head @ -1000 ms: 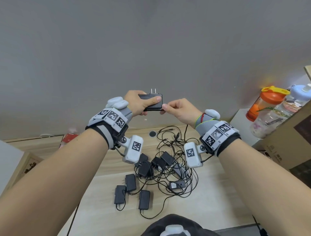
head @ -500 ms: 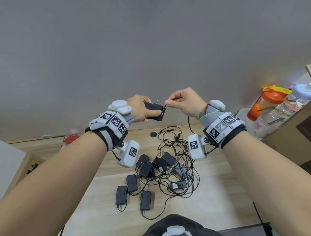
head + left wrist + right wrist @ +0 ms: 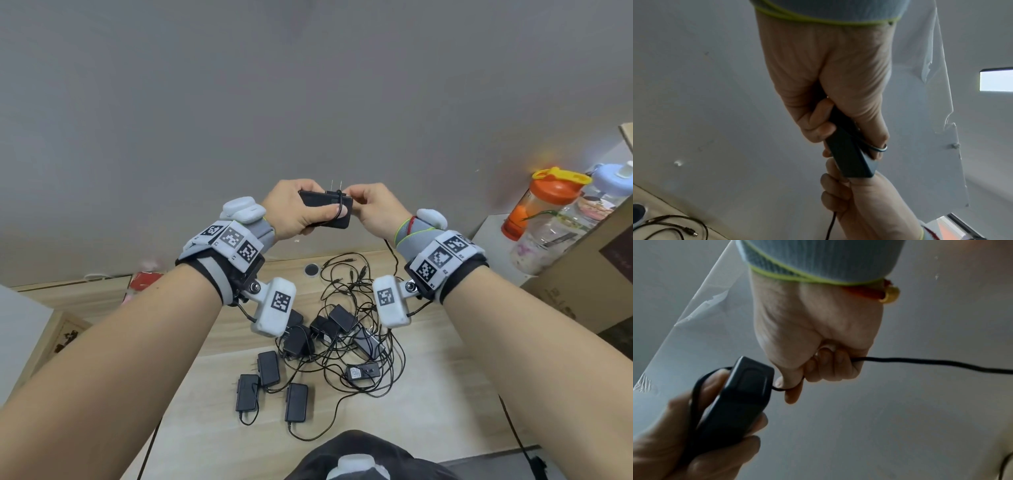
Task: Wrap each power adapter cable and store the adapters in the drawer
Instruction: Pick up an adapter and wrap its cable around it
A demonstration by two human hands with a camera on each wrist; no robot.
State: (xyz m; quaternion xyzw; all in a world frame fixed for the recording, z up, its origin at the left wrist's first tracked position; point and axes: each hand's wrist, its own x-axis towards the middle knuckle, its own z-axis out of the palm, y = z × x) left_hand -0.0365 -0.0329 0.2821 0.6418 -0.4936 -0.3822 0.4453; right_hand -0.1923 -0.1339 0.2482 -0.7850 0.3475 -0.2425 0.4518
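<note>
Her left hand [image 3: 297, 209] grips the flat black plastic power adapter [image 3: 325, 212] chest-high above the pale wooden table [image 3: 428, 404], while the right hand [image 3: 375, 209] pinches its thin black cable [image 3: 931, 364] beside it.

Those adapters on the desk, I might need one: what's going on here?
A person is winding cables. Their left hand grips a black adapter held up above the wooden desk, while the right hand pinches its cable and loops it round the body. Several more adapters lie unwrapped in a tangle below.
</note>
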